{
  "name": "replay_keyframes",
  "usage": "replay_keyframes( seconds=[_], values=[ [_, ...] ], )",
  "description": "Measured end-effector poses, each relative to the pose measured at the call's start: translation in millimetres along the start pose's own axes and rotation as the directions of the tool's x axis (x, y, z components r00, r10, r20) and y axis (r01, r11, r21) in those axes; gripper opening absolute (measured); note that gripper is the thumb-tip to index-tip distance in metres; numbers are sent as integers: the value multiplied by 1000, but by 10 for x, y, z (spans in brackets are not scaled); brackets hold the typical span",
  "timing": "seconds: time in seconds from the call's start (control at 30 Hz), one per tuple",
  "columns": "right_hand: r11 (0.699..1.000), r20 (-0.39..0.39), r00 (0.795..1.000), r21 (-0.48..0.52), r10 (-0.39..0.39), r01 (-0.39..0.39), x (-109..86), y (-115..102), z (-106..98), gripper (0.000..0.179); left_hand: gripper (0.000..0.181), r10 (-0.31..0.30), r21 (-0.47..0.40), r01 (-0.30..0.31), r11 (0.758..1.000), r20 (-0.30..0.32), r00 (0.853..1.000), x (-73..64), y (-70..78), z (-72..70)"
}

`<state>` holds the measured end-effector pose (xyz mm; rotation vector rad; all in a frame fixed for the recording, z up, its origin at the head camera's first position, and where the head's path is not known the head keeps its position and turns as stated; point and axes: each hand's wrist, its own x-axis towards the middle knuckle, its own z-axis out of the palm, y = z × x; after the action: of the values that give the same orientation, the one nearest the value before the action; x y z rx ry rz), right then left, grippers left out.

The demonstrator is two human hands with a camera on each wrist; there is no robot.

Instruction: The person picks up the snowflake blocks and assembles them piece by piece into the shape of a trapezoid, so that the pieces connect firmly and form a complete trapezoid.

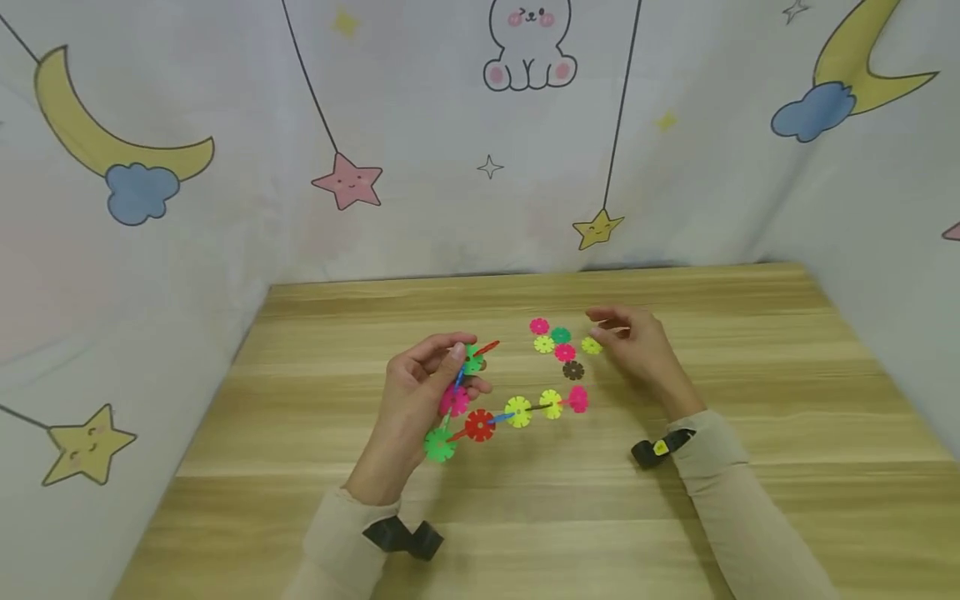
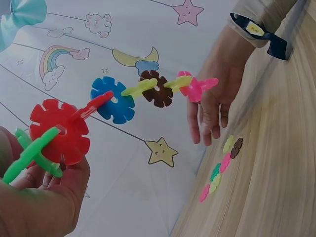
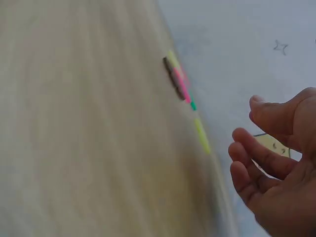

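1. Pinching a green disc (image 1: 477, 365) between thumb and fingers, our left hand (image 1: 416, 379) holds up a chain of notched discs (image 1: 480, 416), slotted edge into edge.
2. We see the chain raised above the tabletop (image 1: 525, 517), running from that hand towards us, then bending and stretching off to our right.
3. At its far end we find a pink end disc (image 1: 578, 399), well apart from our other hand in the head view.
4. From the left wrist we make out a red disc (image 2: 49, 123), a blue disc (image 2: 106, 96) and a brown disc (image 2: 150, 91) along the chain, with other pieces joined crosswise between them.
5. Our right hand (image 1: 637, 346) holds nothing; its fingers are loosely bent, with a gap between them and the thumb.
6. That hand hovers near a loose yellow disc (image 1: 592, 345), and our right wrist view shows it apart from the discs lying below.
7. Beside that piece we have five more flat on the tabletop, grouped close together: a loose brown disc (image 1: 573, 370), a loose teal disc (image 1: 561, 335), another yellow one (image 1: 543, 343) and two pinks (image 1: 565, 352).
8. On both wrists we wear black straps (image 1: 390, 533) over beige sleeves (image 1: 750, 517).
9. Behind the tabletop we face a pale backdrop (image 1: 450, 233) printed with moons (image 1: 90, 133) and stars (image 1: 348, 182).
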<state>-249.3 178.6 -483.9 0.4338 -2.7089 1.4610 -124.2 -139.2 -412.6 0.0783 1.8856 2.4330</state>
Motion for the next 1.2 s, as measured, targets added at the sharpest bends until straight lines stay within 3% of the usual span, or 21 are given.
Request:
replay_keyframes(
  seconds=[0.13, 0.37, 0.77, 1.2],
  values=[
    [997, 19, 999, -51, 51, -50, 11, 193, 43, 39, 25, -5, -3, 5, 1000, -4, 1000, -3, 3, -12],
    [988, 19, 996, -131, 86, -83, -5, 230, 107, 40, 20, -17, -21, 17, 1000, 14, 1000, 0, -10, 3],
    [981, -11, 999, -192, 36, -38, 4, 190, 121, 33, 15, -27, -52, 28, 998, 26, 999, -3, 1, 22],
    [972, 51, 999, -236, 9, 3, 4, 137, 121, 39, 12, -28, -70, 30, 997, 28, 999, -7, -6, 31]
  ],
)
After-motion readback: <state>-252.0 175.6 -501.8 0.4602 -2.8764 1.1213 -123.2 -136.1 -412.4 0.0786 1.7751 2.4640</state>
